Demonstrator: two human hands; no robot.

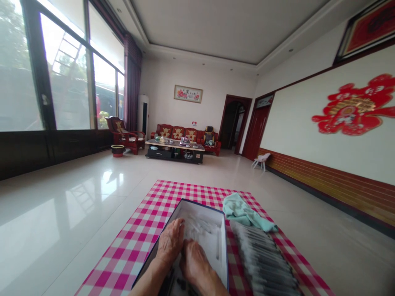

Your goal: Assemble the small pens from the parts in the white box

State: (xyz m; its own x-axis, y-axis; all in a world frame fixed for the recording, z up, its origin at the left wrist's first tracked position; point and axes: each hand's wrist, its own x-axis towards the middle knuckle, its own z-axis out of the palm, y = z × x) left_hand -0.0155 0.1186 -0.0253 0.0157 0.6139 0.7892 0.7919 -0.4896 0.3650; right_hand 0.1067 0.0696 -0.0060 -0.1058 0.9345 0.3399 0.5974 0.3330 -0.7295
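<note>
Both hands are inside a shallow white box (221,246) with a dark blue rim. My left hand (171,241) has its fingers curled near the middle of the box. Right beside it, my right hand (195,258) is closed with its knuckles up. Anything between the fingers is hidden. Just beyond the hands, clear plastic pieces (202,224) lie blurred on the box floor. Some dark objects show below my wrists, too blurred to name. To the right of the box lies a row of slim dark items in clear sleeves (265,259).
A mint-green cloth (243,211) lies crumpled beyond the sleeved row. Everything rests on a pink-and-white checked tablecloth (129,230). Across the tiled floor stand a low coffee table (173,144), a red wooden sofa (173,130) and a small white stool (261,161).
</note>
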